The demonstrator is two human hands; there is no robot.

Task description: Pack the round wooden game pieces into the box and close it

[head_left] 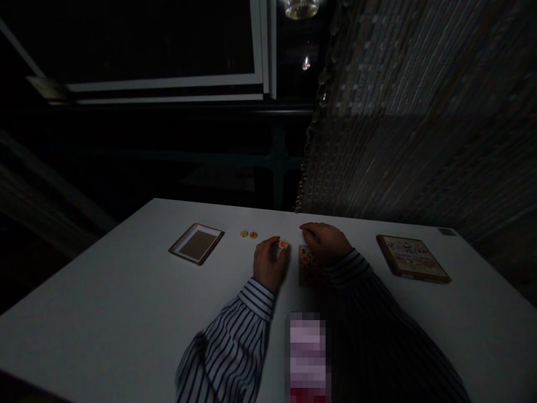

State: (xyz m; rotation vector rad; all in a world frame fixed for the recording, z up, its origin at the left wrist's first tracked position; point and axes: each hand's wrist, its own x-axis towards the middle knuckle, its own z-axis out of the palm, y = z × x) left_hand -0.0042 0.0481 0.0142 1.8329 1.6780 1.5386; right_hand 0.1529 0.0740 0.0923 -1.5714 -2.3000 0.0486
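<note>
Tray [196, 243] lies left of centre on the white table [104, 313], with two loose discs [248, 234] just right of it. At mid-frame the left hand [268, 266] pinches a red-marked disc [283, 244] in closed fingers. Beside it the right hand [327, 242] rests curled on a small board [308, 271] of discs, though I cannot tell whether its fingers grip anything; a flat box [413, 257] lies further right.

On a table [104, 313], a shallow tray [196, 243] lies at the left. To its right sit two small discs [249, 234]. Just before them is the left hand [271, 266] pinching a disc [283, 244], and beside it the right hand [325, 240] resting on a small board [308, 271]. A flat box [413, 257] lies far right.
</note>
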